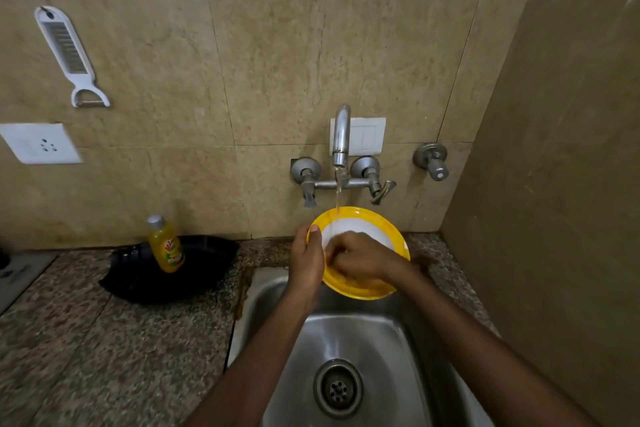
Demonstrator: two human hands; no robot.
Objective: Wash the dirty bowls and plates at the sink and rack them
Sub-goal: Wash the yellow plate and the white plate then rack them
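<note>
1. The left arm [256, 357] was bare and reached up from the bottom middle of the view.
2. The right arm [485, 357] was bare too and reached in from the bottom right.
3. The two arms leaned in toward each other, so both wrists were close together.
4. The left grip [306, 255] held the left edge of a plate [356, 212]. Its thumb [314, 236] lay on the front, and its fingers were hidden behind.
5. The right grip [362, 262] lay on the inside of the plate, with the back of the hand up.
6. Its fingers [334, 248] were bent and blurry, so anything in them could not be seen.
</note>
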